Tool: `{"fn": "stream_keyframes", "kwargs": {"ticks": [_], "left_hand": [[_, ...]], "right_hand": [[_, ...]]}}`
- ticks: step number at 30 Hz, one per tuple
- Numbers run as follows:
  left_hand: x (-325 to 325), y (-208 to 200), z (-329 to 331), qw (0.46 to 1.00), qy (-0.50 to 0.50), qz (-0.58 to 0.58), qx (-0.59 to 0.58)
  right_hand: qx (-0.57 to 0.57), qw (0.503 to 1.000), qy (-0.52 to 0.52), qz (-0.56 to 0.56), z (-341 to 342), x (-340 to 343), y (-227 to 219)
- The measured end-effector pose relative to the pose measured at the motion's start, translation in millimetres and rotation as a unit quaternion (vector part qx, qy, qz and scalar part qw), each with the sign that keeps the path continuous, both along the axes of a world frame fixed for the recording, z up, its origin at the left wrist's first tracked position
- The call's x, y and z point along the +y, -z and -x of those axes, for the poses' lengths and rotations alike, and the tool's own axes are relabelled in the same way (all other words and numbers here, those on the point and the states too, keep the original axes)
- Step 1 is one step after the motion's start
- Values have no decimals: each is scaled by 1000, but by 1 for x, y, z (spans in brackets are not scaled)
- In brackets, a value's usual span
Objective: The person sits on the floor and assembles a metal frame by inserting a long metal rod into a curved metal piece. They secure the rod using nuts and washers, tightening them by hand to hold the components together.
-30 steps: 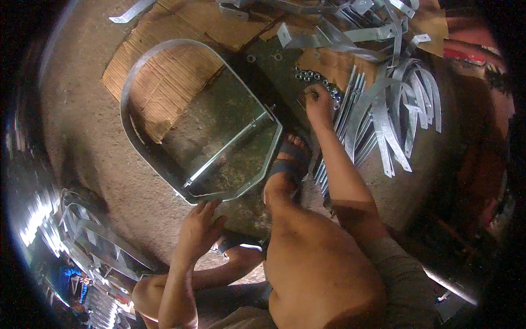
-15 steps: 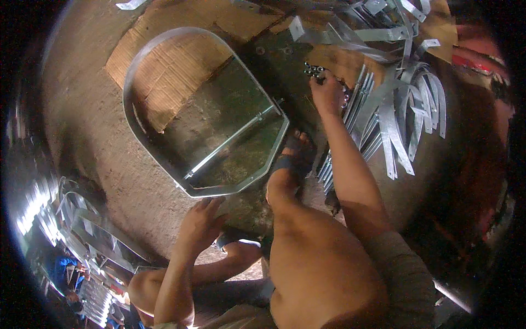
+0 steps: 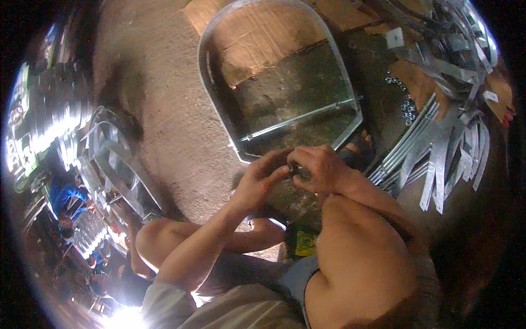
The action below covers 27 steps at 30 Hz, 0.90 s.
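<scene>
My left hand [image 3: 262,180] and my right hand [image 3: 319,168] meet above my lap, just this side of a metal frame. Their fingertips pinch a small metal piece [image 3: 291,169] that looks like a nut; the fingers cover most of it. On the ground lies the frame [image 3: 344,71], a flat strip bent into a rounded loop with an angular near end. A threaded rod [image 3: 298,119] crosses it from side to side. Loose nuts [image 3: 407,105] are scattered in a line to the right of the frame.
Straight rods [image 3: 406,135] lie bundled beside my right foot. Past them are curved metal strips [image 3: 437,172] and a heap of bent brackets [image 3: 457,71]. Cardboard [image 3: 268,46] lies under the frame's far end. More bent strips [image 3: 118,159] are piled at left, with people beyond.
My right hand has come back from the nuts to meet my left hand, which has moved up and right. The view has turned, so the frame sits farther right and higher.
</scene>
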<state>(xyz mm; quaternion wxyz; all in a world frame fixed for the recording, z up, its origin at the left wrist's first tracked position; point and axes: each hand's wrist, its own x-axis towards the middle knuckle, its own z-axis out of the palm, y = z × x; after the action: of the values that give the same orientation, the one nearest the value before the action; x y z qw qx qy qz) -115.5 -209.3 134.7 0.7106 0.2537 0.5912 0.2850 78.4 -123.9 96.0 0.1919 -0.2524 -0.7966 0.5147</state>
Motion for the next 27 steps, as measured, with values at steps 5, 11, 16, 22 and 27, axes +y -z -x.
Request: {"fn": "stream_keyframes", "kwargs": {"ticks": [5, 11, 16, 22, 27], "left_hand": [[2, 2, 3, 989, -75, 69, -105], [-5, 3, 8, 963, -148, 97, -201], [9, -5, 2, 966, -117, 103, -209], [0, 0, 4, 963, -133, 90, -218], [-7, 4, 6, 962, -134, 80, -222]], "right_hand": [[-14, 1000, -12, -13, 5, 5, -7], [-9, 1000, 21, 11, 10, 4, 1], [-10, 999, 32, 34, 0, 5, -5], [-9, 999, 19, 33, -1, 4, -2], [-6, 988, 71, 140, -5, 1, -3]]}}
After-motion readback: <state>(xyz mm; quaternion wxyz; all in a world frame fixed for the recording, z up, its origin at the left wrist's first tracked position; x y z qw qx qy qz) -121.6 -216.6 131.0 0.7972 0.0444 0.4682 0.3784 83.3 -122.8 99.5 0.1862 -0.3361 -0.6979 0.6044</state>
